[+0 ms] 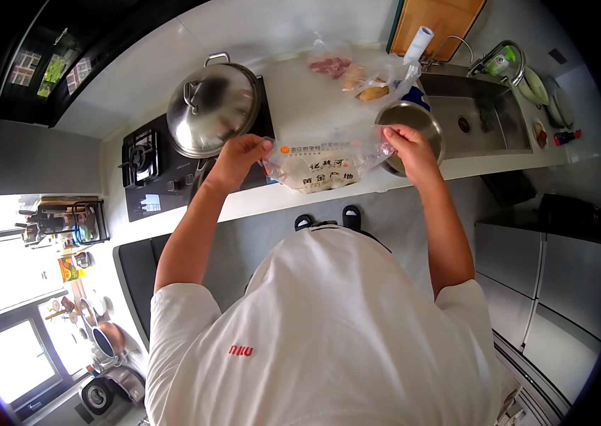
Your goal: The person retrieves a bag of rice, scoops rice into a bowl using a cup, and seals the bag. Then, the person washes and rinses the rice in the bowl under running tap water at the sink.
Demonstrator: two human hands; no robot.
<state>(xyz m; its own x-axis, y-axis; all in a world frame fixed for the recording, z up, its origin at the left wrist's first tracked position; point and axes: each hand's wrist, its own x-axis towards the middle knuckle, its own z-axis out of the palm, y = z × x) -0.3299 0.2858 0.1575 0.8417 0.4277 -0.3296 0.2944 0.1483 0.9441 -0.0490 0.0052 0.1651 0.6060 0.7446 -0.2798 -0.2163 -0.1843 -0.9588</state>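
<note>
A clear plastic bag (325,167) with printed Chinese characters is stretched between my two hands in front of the counter edge. Pale contents sit in its lower part; I cannot make out exactly what they are. My left hand (238,160) pinches the bag's upper left corner. The upper right corner is gripped by my right hand (408,148). Just behind my right hand stands a steel pot (428,126), partly covered by that hand and the bag. To the left of the bag, a large lidded steel wok (222,106) rests on the stove.
The gas stove (172,186) is at the left of the white counter (286,89). Toward the back lie a bag of meat (330,67) and a plastic bag with yellowish produce (374,92). A sink (485,131), a paper roll (420,42) and a cutting board (428,25) are at the right.
</note>
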